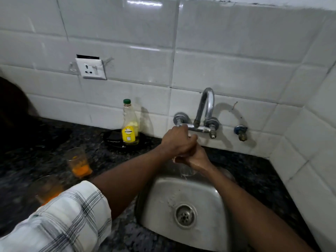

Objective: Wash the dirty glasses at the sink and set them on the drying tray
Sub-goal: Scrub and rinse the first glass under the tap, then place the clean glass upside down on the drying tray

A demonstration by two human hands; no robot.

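Both arms reaching over sink (158, 197) toward wall tap (207, 104).

Left grip (177, 141): gripping tap handle (179, 125), fingers curled over it, knuckles up. Plaid sleeve (69, 215) pushed up to the elbow.

Right grip (193, 160): holding clear glass (188, 171) over the back of the basin, fingers wrapped round its upper part. Sits directly under the left grip, overlapping it from this angle; can't tell if touching. Only the lower half of the glass visible below the fingers; upright or tilted, can't tell. Looks like a little water dropping from it into the basin, with wet streaks running toward drain (185, 214). Spout outlet hidden behind the hands.

On dark speckled worktop (36, 142), left of sink:
- far dirty glass (79, 162): upright, orange residue pooled at the bottom, apart from the arm.
- near dirty glass (48, 190): also orange inside, blurred, partly hidden behind the sleeve.

Further back, against white tiles (236, 70): detergent bottle (130, 128), green cap, yellow label, nearly empty, standing on dark dish (143, 142). Dark block (113, 137) on the same dish, just beside the bottle.

Wall socket (91, 68) above and left of the bottle. Small valve (241, 132) on the tile right of the tap.
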